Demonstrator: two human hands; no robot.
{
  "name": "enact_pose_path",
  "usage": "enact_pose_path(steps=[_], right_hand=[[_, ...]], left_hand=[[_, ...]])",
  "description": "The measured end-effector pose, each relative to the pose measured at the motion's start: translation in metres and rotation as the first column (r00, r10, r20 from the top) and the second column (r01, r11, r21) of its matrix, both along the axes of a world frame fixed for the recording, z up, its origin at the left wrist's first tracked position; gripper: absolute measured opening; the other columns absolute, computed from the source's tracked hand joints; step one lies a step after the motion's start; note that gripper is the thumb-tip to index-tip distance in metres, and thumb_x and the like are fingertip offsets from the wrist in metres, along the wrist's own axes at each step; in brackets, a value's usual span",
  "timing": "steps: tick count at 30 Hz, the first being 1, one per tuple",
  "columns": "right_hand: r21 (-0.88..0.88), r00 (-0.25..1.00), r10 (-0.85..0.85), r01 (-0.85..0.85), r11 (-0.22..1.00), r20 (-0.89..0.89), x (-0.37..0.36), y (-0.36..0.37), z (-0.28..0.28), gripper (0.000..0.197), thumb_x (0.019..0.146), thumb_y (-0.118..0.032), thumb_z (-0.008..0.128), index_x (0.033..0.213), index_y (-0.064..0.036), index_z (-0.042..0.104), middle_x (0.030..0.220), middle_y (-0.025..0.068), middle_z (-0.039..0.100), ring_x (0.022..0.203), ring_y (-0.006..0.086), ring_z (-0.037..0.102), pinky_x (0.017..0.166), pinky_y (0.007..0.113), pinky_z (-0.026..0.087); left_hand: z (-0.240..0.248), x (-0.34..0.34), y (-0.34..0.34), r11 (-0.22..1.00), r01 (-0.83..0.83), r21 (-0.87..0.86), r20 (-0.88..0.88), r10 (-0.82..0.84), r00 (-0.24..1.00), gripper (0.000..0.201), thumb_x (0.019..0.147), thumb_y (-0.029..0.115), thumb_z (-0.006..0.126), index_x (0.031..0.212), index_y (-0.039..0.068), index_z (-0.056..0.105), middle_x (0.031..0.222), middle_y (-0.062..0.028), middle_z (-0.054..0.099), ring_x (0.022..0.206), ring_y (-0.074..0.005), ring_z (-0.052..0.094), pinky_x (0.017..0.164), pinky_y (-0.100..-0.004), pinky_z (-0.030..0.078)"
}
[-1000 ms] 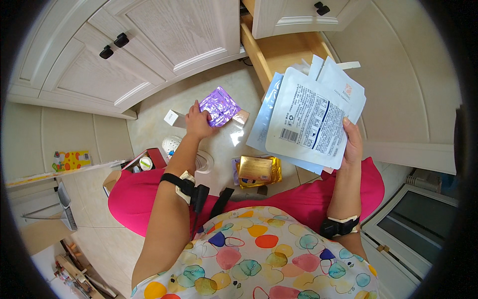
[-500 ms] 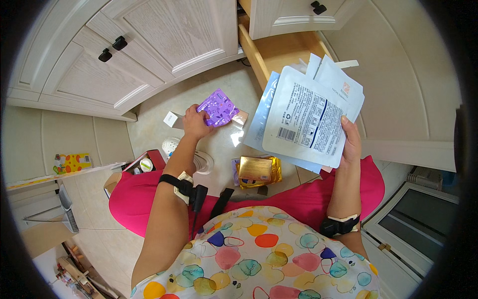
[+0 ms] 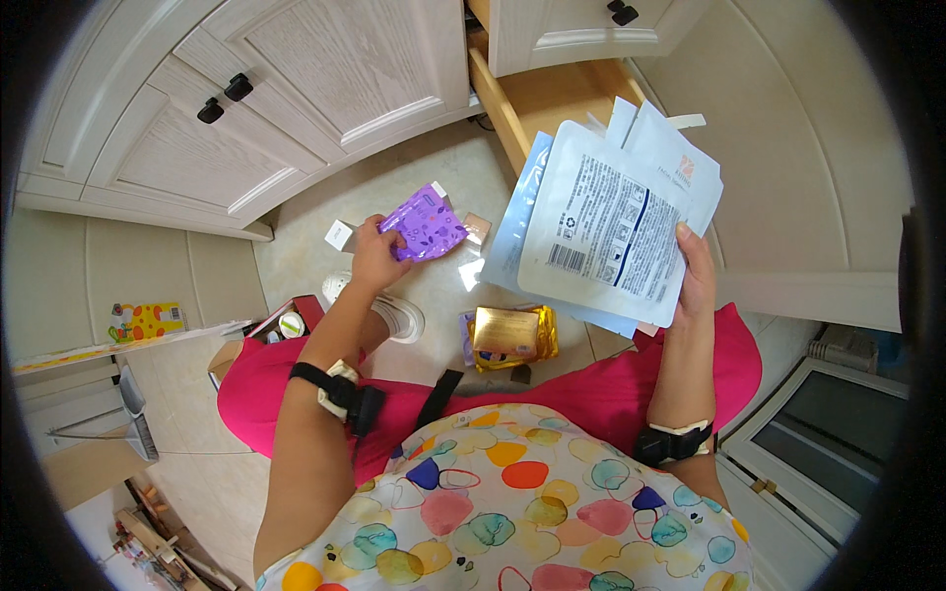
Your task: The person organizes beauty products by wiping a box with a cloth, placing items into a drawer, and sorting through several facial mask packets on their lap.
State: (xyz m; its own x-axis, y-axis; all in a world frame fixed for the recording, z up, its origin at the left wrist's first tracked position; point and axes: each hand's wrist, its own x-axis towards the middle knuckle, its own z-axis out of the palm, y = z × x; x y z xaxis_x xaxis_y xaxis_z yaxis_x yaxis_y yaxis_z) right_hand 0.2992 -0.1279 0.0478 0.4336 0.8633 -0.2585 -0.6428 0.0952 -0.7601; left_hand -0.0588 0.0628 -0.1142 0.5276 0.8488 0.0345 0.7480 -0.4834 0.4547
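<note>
My left hand (image 3: 378, 254) is closed on the near left edge of a shiny purple packet (image 3: 424, 225), above the floor. A small white box (image 3: 341, 235) lies just left of that hand, and a pinkish box (image 3: 477, 229) shows partly at the packet's right. With my right hand (image 3: 697, 271) I grip a fan of pale blue and white facial mask sachets (image 3: 603, 222) by their right edge, thumb on top. The sachets hang in front of an open wooden drawer (image 3: 562, 94). On the floor between my legs, a gold box (image 3: 506, 331) rests on gold and purple packets.
Pale cabinet doors (image 3: 325, 74) with black knobs stand ahead. A red box (image 3: 304, 316) holding a white-lidded jar is beside my left knee. My white shoe (image 3: 402, 319) is near the left hand. A glass-fronted white unit (image 3: 823, 448) stands at right.
My left hand and the purple packet have shifted slightly left, and the packet has tilted; a white corner now shows behind its top. The right hand and sachets have barely moved.
</note>
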Motion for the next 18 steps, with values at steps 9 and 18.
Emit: enact_pose_path(steps=[9,18], right_hand=[[-0.021,1.0,-0.014,0.013,1.0,-0.007,-0.002,-0.001,-0.001,0.045,0.084,-0.015,0.056,0.121,0.0062,0.041,0.107,0.018,0.058,0.089,0.0209,0.063,0.076,0.032,0.054],[-0.021,0.995,-0.051,0.053,0.998,0.083,-0.004,0.002,-0.003,0.046,0.083,-0.015,0.058,0.121,0.0064,0.042,0.107,0.0174,0.058,0.092,0.0218,0.062,0.079,0.033,0.052]], left_hand=[[0.008,-0.053,-0.01,0.894,0.289,-0.343,-0.13,-0.35,0.928,0.027,0.047,0.016,0.078,0.067,0.01,0.06,0.107,-0.0172,0.048,0.099,-0.0341,0.047,0.086,-0.0383,0.043],[-0.053,0.01,-0.012,0.905,0.218,-0.366,-0.487,-0.386,0.783,0.027,0.054,0.019,0.072,0.079,0.013,0.067,0.106,-0.013,0.048,0.102,-0.0308,0.046,0.085,-0.0349,0.047]])
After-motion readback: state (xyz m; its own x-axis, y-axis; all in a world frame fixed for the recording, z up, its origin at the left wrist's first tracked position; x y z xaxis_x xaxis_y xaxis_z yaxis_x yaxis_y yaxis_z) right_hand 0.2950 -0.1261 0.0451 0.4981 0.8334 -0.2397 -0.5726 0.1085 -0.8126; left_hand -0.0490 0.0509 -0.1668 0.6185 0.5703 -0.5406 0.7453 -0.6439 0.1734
